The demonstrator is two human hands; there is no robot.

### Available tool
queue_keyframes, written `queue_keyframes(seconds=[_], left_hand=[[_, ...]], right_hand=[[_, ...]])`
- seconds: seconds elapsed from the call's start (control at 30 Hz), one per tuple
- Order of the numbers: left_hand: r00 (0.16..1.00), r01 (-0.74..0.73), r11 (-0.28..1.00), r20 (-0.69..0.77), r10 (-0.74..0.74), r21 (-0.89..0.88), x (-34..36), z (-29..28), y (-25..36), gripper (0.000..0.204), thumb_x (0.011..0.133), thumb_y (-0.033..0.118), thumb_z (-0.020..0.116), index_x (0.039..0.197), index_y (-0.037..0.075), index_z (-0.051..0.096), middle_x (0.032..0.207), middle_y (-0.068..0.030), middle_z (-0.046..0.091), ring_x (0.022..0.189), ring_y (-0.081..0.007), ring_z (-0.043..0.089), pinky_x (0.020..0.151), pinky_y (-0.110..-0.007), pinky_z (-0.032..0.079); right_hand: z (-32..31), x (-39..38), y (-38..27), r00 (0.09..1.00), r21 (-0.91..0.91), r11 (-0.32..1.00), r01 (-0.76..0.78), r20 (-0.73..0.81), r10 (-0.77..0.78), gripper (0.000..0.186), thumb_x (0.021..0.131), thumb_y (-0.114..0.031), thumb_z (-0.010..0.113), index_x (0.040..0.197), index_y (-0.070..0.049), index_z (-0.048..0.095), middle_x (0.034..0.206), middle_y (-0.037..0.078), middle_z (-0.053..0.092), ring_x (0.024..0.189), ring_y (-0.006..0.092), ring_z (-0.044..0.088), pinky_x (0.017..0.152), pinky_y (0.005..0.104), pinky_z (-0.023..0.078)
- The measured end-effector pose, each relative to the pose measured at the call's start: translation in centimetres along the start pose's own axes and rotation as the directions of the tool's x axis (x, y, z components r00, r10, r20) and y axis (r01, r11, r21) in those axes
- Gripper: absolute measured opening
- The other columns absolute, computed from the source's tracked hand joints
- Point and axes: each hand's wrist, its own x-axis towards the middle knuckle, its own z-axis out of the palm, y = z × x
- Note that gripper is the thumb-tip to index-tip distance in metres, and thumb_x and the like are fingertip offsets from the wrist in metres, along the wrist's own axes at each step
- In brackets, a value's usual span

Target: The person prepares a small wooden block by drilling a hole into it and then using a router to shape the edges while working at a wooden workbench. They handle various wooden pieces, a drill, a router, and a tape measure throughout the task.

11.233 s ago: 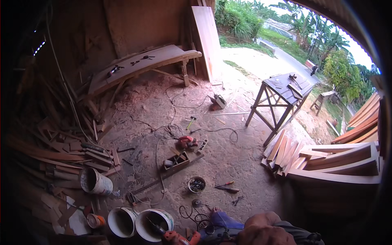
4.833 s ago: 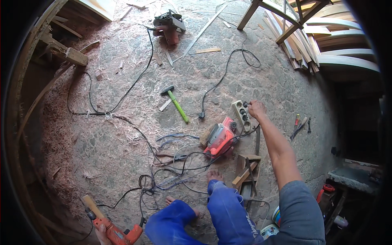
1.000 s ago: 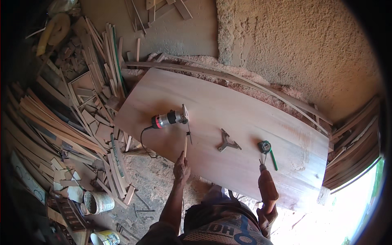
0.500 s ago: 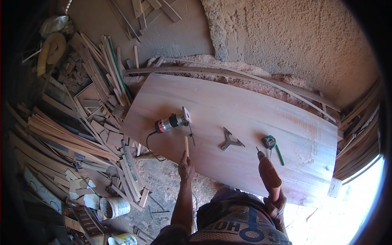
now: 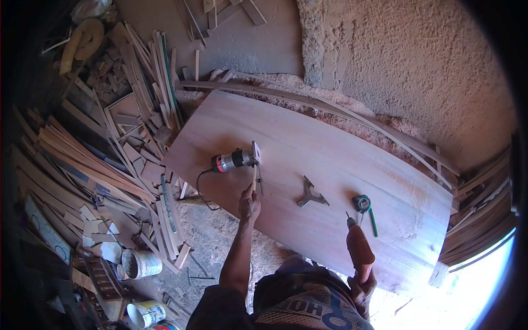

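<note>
My left hand (image 5: 249,205) is closed around a thin wooden stick (image 5: 254,177), whose far end points up beside the trim router's base. That corded trim router (image 5: 235,160), silver, black and red, lies on its side on a large wooden panel (image 5: 308,137). In my right hand (image 5: 363,289) is an orange-red power drill (image 5: 359,248), its bit pointing away from me over the panel. Between the two tools lies a grey three-armed bracket-like piece (image 5: 312,192). A tape measure (image 5: 361,203) and a green pencil-like stick (image 5: 373,221) rest ahead of the drill.
Wood strips and offcuts (image 5: 93,159) are heaped on the left. White buckets (image 5: 144,264) stand at lower left. Long battens (image 5: 324,104) lie along the panel's far edge, before a rough wall (image 5: 407,66). Curved boards (image 5: 478,220) are stacked at right.
My left hand has moved forward, bringing the stick's end up to the router's base. The drill stays over the panel in my right hand. The whole view has shifted a little.
</note>
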Motion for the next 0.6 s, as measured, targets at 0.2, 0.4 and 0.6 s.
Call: queue_keyframes(seconds=[0.2, 0.4, 0.6], left_hand=[[0.999, 0.040, 0.999, -0.005, -0.040, -0.016, -1.0, -0.5, 1.1, 0.037, 0.097, 0.015, 0.053, 0.133, 0.007, 0.056, 0.109, -0.0216, 0.065, 0.099, -0.0380, 0.065, 0.087, -0.044, 0.053], [1.000, -0.013, 0.995, -0.028, 0.010, -0.103, -2.6, -3.9, 3.8, 0.033, 0.100, 0.016, 0.049, 0.131, 0.007, 0.057, 0.114, -0.0247, 0.066, 0.104, -0.0417, 0.065, 0.090, -0.047, 0.052], [0.884, 0.273, 0.908, 0.455, -0.106, -0.319, -4.2, -5.3, 10.1, 0.029, 0.103, 0.020, 0.046, 0.123, 0.007, 0.062, 0.078, -0.0098, 0.064, 0.061, -0.0179, 0.062, 0.052, -0.033, 0.050]], right_hand=[[-0.1, 0.7, 1.2, 1.000, 0.006, 1.000, 0.009, -0.009, -0.009, 0.045, 0.064, -0.007, 0.068, 0.108, 0.001, 0.063, 0.077, -0.003, 0.055, 0.068, 0.0088, 0.051, 0.063, 0.0258, 0.042], [0.0, 0.3, -0.1, 0.999, 0.059, 0.998, -0.006, 0.036, 0.003, 0.043, 0.066, -0.013, 0.072, 0.105, 0.001, 0.063, 0.075, 0.001, 0.059, 0.070, 0.0111, 0.053, 0.065, 0.0289, 0.046], [-0.3, 0.4, -3.4, 0.998, 0.095, 0.994, 0.049, 0.028, -0.052, 0.037, 0.068, -0.016, 0.075, 0.099, -0.001, 0.061, 0.075, 0.000, 0.058, 0.070, 0.0112, 0.052, 0.064, 0.0288, 0.044]])
